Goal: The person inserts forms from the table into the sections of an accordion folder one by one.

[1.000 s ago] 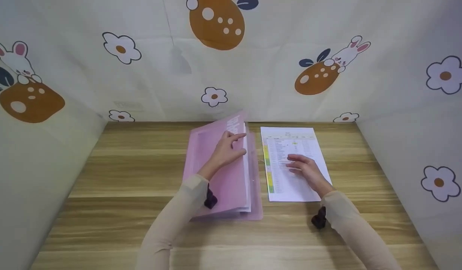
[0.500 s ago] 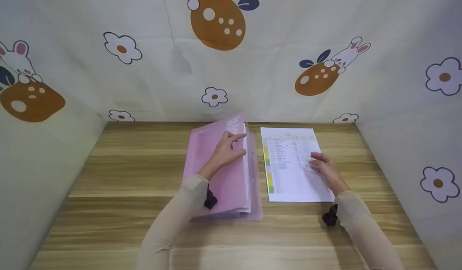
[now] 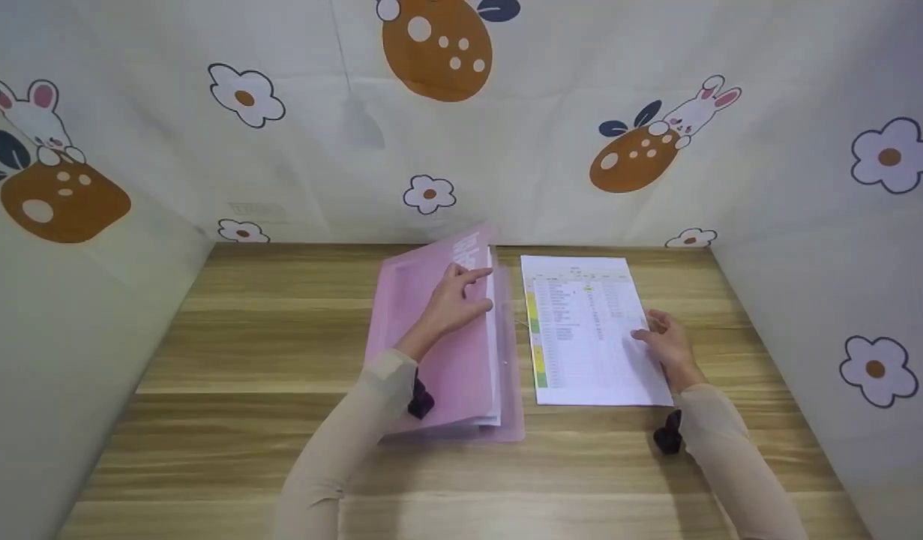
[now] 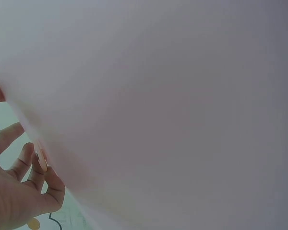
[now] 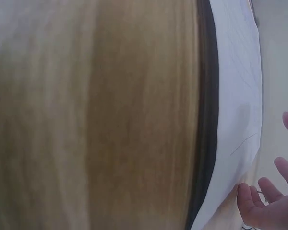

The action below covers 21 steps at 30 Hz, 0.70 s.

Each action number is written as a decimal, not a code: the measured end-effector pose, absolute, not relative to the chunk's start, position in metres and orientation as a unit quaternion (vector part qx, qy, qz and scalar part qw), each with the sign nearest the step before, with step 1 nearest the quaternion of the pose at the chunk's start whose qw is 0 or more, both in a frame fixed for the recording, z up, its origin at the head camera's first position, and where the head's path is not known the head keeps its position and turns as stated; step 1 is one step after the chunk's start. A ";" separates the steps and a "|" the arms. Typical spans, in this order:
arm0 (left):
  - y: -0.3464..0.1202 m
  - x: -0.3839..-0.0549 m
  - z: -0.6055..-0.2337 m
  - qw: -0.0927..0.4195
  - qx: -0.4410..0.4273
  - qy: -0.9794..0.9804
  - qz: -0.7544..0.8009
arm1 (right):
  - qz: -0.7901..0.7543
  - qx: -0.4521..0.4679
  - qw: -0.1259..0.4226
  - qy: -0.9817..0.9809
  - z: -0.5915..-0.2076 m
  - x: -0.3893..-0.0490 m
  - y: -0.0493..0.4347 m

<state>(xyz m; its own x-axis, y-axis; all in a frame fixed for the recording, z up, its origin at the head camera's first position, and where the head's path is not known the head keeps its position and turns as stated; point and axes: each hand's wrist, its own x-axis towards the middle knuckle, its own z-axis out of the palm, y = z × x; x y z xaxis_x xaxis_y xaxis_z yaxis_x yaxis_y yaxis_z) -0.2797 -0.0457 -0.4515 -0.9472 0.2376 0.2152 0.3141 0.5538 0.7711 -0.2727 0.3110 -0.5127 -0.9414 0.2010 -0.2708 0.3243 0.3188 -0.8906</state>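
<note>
A pink translucent folder (image 3: 416, 300) with white lettering lies left of centre in the head view, its cover slanting and white sheets showing at its right edge. My left hand (image 3: 454, 300) rests on that cover, thumb and index finger reaching to the sheets' edge. In the left wrist view, bent fingers (image 4: 53, 189) touch the pink surface. Right of the folder lies white printed paper (image 3: 588, 367) with a table and a coloured strip. My right hand (image 3: 669, 349) is at its right edge, thumb over the sheet. The right wrist view shows fingertips (image 5: 245, 191) right at the paper's edge.
A wood-grain table (image 3: 251, 337) carries both things. Pale cloth (image 3: 536, 165) printed with rabbits, oranges and flowers encloses its back and sides. Dark devices are strapped at both wrists, the right one (image 3: 667, 435) beside the paper's lower corner.
My right hand has moved right, from over the middle of the paper to its right edge. The left hand and the folder have stayed in place.
</note>
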 end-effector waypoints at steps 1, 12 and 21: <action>-0.046 -0.280 -0.451 0.042 -0.156 -0.881 -0.446 | -0.555 0.161 0.056 0.814 -0.512 -0.272 0.311; -0.045 -0.280 -0.453 0.041 -0.158 -0.882 -0.441 | -0.399 0.136 0.061 0.905 -0.508 -0.267 0.314; -0.045 -0.280 -0.452 0.036 -0.161 -0.882 -0.441 | -0.343 0.106 0.029 0.933 -0.514 -0.266 0.311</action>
<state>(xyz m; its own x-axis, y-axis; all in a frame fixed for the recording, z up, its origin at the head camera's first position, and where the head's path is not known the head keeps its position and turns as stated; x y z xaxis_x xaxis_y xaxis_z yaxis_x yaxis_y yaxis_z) -0.2796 -0.0448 -0.4523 -0.9456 0.2523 0.2053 0.3157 0.5599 0.7661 -0.2657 0.3106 -0.5139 -0.9757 0.1783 -0.1274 0.2184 0.7423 -0.6334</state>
